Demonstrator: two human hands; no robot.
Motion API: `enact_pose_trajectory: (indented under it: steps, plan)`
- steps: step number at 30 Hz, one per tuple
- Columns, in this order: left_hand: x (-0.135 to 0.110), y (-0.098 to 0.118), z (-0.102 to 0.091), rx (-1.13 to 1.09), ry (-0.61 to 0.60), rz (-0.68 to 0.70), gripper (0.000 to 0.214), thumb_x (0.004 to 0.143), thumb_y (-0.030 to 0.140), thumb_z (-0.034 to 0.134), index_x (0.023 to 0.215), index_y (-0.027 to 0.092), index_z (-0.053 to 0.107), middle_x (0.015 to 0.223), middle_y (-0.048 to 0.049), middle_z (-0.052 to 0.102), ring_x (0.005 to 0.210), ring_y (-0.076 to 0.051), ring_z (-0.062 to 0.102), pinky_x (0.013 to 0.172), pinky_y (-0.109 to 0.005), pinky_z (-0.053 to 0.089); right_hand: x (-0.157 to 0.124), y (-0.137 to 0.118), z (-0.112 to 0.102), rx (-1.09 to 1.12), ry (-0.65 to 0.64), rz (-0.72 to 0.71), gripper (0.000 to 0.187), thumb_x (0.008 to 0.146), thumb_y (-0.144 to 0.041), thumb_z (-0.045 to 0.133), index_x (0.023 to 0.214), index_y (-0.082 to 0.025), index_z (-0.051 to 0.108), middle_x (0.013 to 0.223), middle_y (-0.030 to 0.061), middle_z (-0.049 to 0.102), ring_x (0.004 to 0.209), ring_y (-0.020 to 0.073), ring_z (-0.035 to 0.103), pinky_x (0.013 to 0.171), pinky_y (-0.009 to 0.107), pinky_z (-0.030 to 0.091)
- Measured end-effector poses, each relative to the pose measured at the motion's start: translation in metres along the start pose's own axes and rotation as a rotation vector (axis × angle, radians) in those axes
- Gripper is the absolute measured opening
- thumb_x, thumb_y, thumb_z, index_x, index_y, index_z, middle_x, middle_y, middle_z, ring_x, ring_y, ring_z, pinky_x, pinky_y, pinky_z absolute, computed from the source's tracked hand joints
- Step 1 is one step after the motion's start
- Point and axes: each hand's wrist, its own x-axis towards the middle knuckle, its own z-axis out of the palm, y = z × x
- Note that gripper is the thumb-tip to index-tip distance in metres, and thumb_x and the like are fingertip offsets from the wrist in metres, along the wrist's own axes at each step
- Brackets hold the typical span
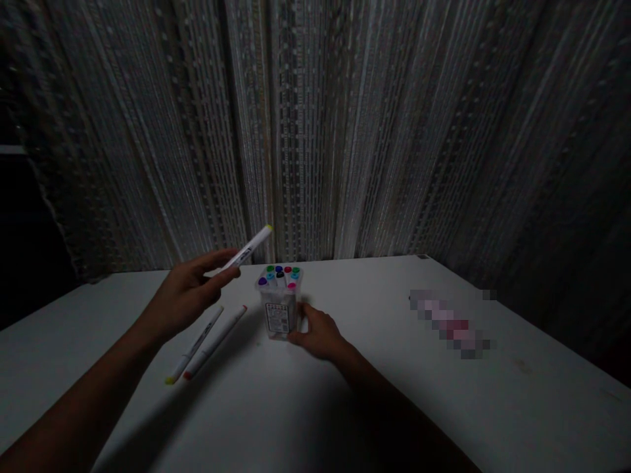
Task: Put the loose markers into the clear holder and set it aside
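Marker lifted out beside the marker box, two more lying on the table.

I see my left hand [190, 289] pinching a white marker [249, 248] with a yellow cap between thumb and fingertips, held in the air and tilted up toward 2 o'clock, just at 10 o'clock of the clear marker box [280, 314]. My right hand [318, 334] is cupped against the box's side at 4 o'clock, fingers curled on it. Two white markers [207, 343] lie side by side on the white table [345, 407] at 8 o'clock of the box, one yellow-tipped, one red-tipped. The box stands upright, holding markers with green, blue, red, purple, black and pink caps. A pale string curtain [345, 131] hangs behind; the room is dim.
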Motion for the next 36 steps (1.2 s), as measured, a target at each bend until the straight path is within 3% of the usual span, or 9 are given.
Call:
enact_pose_trajectory:
  steps: [2, 4, 7, 11, 15, 18, 23, 28, 36]
  plan:
    - [0.002, 0.006, -0.004, 0.197, 0.005, 0.049, 0.047, 0.063, 0.048, 0.065, 0.095, 0.013, 0.062, 0.088, -0.0044, 0.061, 0.059, -0.01, 0.051, 0.046, -0.018, 0.036, 0.0, 0.001, 0.001, 0.007, 0.004, -0.02, 0.057, 0.066, -0.042, 0.065, 0.117, -0.021, 0.052, 0.111, 0.0075, 0.063, 0.095, 0.0255, 0.059, 0.072, 0.03, 0.041]
    - [0.004, 0.011, -0.008, 0.309, 0.01, 0.055, 0.047, 0.064, 0.053, 0.063, 0.091, 0.015, 0.063, 0.089, -0.0053, 0.064, 0.07, -0.016, 0.057, 0.055, -0.021, 0.043, 0.0, 0.002, 0.001, 0.013, 0.004, -0.03, 0.057, 0.066, -0.042, 0.065, 0.118, -0.021, 0.051, 0.113, 0.0076, 0.062, 0.099, 0.0267, 0.059, 0.075, 0.032, 0.041]
    - [0.003, 0.018, -0.012, 0.359, -0.001, 0.07, 0.048, 0.063, 0.056, 0.061, 0.09, 0.016, 0.065, 0.087, -0.006, 0.065, 0.073, -0.019, 0.059, 0.06, -0.025, 0.045, 0.001, 0.004, 0.002, 0.006, 0.005, -0.024, 0.059, 0.065, -0.042, 0.065, 0.119, -0.02, 0.05, 0.112, 0.0084, 0.062, 0.097, 0.0274, 0.059, 0.075, 0.032, 0.042]
    - [0.003, 0.028, -0.015, 0.364, -0.01, 0.203, 0.041, 0.061, 0.053, 0.059, 0.077, 0.016, 0.068, 0.09, -0.0077, 0.064, 0.082, -0.021, 0.059, 0.07, -0.028, 0.046, 0.001, 0.004, 0.003, -0.019, 0.014, -0.024, 0.06, 0.066, -0.043, 0.064, 0.119, -0.019, 0.05, 0.113, 0.009, 0.062, 0.097, 0.0279, 0.059, 0.074, 0.033, 0.042]
    - [0.005, 0.035, -0.015, 0.381, -0.044, 0.145, 0.04, 0.059, 0.053, 0.058, 0.07, 0.016, 0.068, 0.08, -0.0068, 0.064, 0.077, -0.021, 0.06, 0.069, -0.029, 0.047, 0.001, 0.004, 0.003, -0.024, 0.015, -0.021, 0.059, 0.065, -0.043, 0.064, 0.118, -0.019, 0.051, 0.112, 0.009, 0.062, 0.096, 0.0278, 0.06, 0.073, 0.032, 0.042]
    - [0.008, 0.037, -0.012, 0.354, -0.022, 0.072, 0.043, 0.057, 0.054, 0.061, 0.077, 0.016, 0.065, 0.076, -0.0048, 0.065, 0.067, -0.019, 0.06, 0.06, -0.027, 0.047, 0.0, 0.003, 0.002, -0.033, 0.014, -0.026, 0.059, 0.066, -0.044, 0.063, 0.117, -0.018, 0.051, 0.11, 0.0095, 0.063, 0.094, 0.0278, 0.06, 0.072, 0.032, 0.043]
    - [0.012, 0.038, 0.001, 0.241, 0.063, 0.182, 0.04, 0.055, 0.044, 0.067, 0.083, 0.016, 0.058, 0.073, -0.0017, 0.063, 0.054, -0.012, 0.054, 0.048, -0.021, 0.043, -0.001, 0.001, 0.001, -0.029, 0.014, -0.029, 0.059, 0.066, -0.043, 0.063, 0.119, -0.018, 0.05, 0.112, 0.01, 0.062, 0.096, 0.0281, 0.06, 0.073, 0.033, 0.043]
    - [0.016, 0.036, 0.021, 0.079, 0.084, 0.265, 0.04, 0.062, 0.034, 0.067, 0.095, 0.014, 0.057, 0.082, -0.005, 0.065, 0.067, -0.014, 0.059, 0.062, -0.025, 0.049, 0.0, 0.001, 0.0, -0.034, 0.002, -0.023, 0.057, 0.066, -0.043, 0.063, 0.116, -0.017, 0.052, 0.112, 0.0112, 0.062, 0.098, 0.0293, 0.059, 0.076, 0.035, 0.043]
    - [0.027, 0.031, 0.048, -0.025, 0.105, 0.301, 0.042, 0.066, 0.034, 0.063, 0.099, 0.009, 0.061, 0.061, 0.0007, 0.057, 0.051, -0.01, 0.051, 0.05, -0.022, 0.042, -0.001, 0.001, -0.001, -0.026, 0.012, -0.043, 0.058, 0.067, -0.044, 0.063, 0.118, -0.018, 0.051, 0.111, 0.01, 0.062, 0.098, 0.0288, 0.059, 0.077, 0.035, 0.043]
